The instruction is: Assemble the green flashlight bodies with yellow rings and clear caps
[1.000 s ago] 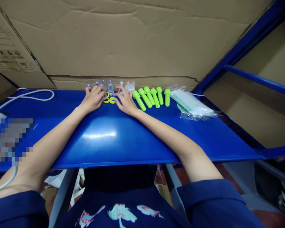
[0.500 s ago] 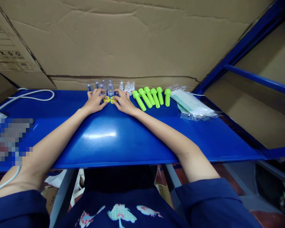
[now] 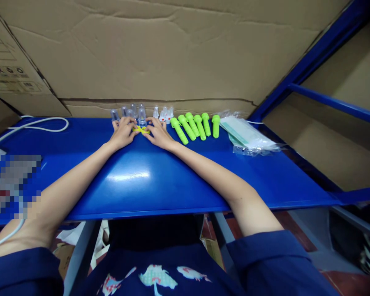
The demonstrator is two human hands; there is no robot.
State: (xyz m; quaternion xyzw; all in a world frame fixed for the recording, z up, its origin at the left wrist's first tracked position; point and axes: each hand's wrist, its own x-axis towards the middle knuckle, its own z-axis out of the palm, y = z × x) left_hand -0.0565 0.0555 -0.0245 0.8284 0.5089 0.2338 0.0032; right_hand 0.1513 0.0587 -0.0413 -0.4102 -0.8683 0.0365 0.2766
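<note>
Both of my hands rest at the back of the blue table, fingertips closed around small bright-yellow plastic pieces (image 3: 141, 130) that look ring-like. My left hand (image 3: 122, 135) pinches the left one and my right hand (image 3: 158, 134) the right one. The yellow pieces meet between the fingers; whether they are joined I cannot tell. Just behind them stand several clear, dome-topped plastic tubes (image 3: 142, 116), upright. Past my right fingers are several small whitish clear pieces (image 3: 163, 114) with red dots. To the right lies a row of lime-green flashlight-shaped bodies (image 3: 189, 127).
A clear plastic bag (image 3: 249, 133) with white and green contents lies on the right of the blue table (image 3: 185, 181). A white cable (image 3: 54, 124) loops on the left, near a blurred-out object (image 3: 15, 181). Cardboard (image 3: 172, 53) walls the back; a blue frame (image 3: 296, 74) stands at right.
The yellow pieces, apart with a gap between them before, now touch or nearly touch. My fingertips have turned slightly; the rest of the view has shifted only a little.
</note>
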